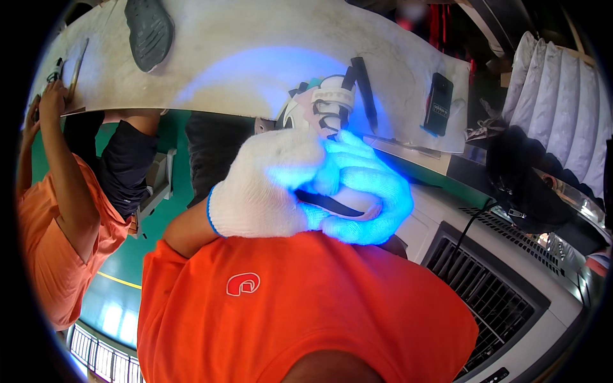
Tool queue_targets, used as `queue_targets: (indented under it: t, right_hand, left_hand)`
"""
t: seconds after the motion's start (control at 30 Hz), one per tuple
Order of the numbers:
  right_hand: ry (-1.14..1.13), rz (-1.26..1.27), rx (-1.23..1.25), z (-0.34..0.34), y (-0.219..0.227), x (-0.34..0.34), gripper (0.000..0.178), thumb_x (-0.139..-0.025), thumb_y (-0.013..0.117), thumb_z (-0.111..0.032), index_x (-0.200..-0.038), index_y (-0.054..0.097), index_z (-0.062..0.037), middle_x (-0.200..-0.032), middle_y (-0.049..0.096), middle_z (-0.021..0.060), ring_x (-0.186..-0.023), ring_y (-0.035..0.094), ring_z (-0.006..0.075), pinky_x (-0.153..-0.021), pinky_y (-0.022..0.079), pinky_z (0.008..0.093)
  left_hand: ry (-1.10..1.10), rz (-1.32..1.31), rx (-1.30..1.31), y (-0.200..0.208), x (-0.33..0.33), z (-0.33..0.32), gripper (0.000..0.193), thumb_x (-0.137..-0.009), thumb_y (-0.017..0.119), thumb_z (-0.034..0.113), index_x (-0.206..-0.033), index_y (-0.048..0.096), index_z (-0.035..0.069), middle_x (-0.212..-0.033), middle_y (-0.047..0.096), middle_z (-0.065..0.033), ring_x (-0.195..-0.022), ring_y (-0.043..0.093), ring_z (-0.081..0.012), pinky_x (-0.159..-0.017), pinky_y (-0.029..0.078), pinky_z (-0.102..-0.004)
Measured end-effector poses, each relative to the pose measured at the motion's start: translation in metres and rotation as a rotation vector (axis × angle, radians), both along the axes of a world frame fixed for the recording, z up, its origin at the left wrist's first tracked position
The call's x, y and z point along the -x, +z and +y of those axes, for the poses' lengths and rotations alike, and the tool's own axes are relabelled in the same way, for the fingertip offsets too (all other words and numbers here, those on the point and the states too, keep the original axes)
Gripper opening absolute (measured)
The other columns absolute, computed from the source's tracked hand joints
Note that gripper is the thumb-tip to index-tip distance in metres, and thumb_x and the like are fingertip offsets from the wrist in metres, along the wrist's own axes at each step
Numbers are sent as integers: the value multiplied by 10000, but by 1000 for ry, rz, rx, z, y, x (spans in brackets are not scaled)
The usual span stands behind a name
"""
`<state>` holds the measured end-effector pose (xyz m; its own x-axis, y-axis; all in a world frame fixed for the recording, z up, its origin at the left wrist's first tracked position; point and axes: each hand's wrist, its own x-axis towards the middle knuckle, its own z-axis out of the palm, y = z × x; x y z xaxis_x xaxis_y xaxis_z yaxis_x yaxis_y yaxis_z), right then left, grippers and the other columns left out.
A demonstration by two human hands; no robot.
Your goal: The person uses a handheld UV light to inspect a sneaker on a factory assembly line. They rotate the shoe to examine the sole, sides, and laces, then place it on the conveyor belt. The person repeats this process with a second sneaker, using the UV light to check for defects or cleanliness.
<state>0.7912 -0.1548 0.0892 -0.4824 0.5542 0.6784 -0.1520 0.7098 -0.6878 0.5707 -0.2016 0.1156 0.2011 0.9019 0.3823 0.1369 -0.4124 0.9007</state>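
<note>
My left hand (265, 185) and my right hand (367, 191) both wear white knit gloves and close together around a white sneaker (319, 102) with pink, teal and black parts. The shoe's toe end points away from me over the table's near edge, and its heel end with a black strip (332, 204) is covered by my fingers. Blue light falls on my right glove, the shoe and the white table (242, 64). A black rod-shaped tool (365, 86) lies on the table beside the shoe.
A dark shoe sole (148, 32) and a black phone (439, 102) lie on the table. A person in an orange shirt (57, 242) works at the left. A white machine with vent grilles (491, 287) stands at the right, below white padded sheets (555, 102).
</note>
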Motion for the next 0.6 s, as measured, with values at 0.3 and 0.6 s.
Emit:
queue_targets:
  t: [0.3,0.6]
  right_hand:
    - [-16,-176,162,-13,33,4,561,-765,941,-59,-1266,720,63,-1258,781,305,-1239,762,465,-1154,533,620]
    - [-174,-215,381,-2,51,4,518,-798,907,-37,-1268,703,44,-1316,766,300,-1296,738,454,-1195,512,612]
  left_hand:
    - [-82,11,152,-4,5,9,597,-738,1001,377,-1092,644,54,-1018,662,-187,-908,711,-419,-784,591,-471]
    - [129,-42,102,-58,16,6,636,-673,1025,332,-1122,668,58,-1142,679,-164,-1037,716,-363,-865,601,-454]
